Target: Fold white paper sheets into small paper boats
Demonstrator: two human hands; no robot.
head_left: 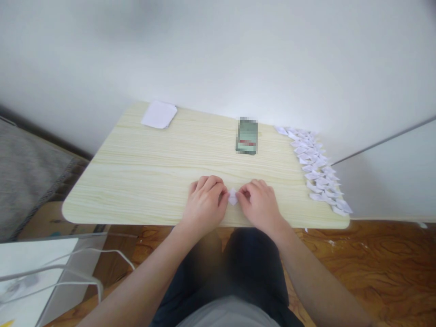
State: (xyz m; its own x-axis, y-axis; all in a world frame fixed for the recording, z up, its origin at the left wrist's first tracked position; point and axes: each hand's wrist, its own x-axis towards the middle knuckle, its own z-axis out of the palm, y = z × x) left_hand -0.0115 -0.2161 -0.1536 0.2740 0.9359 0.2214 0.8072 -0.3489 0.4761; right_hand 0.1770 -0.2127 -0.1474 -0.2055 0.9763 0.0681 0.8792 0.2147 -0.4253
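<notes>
Between my two hands, near the front edge of the table, is a small folded piece of white paper [233, 197]. My left hand [207, 200] pinches its left side between thumb and forefinger. On the other side, the thumb and forefinger of my right hand [259, 200] pinch its right edge. The fingertips cover parts of the paper, so its full shape is hidden. Several folded white paper boats [315, 170] stand in close rows along the table's right end. A stack of white paper sheets [159, 114] lies at the back left.
A phone-like rectangle [247, 136], blurred out, rests at the back middle of the pale wooden table [146, 177]. A white wall [218, 59] rises behind. White cables [85, 268] cross a white surface at the lower left. Below is a brown wood floor [374, 263].
</notes>
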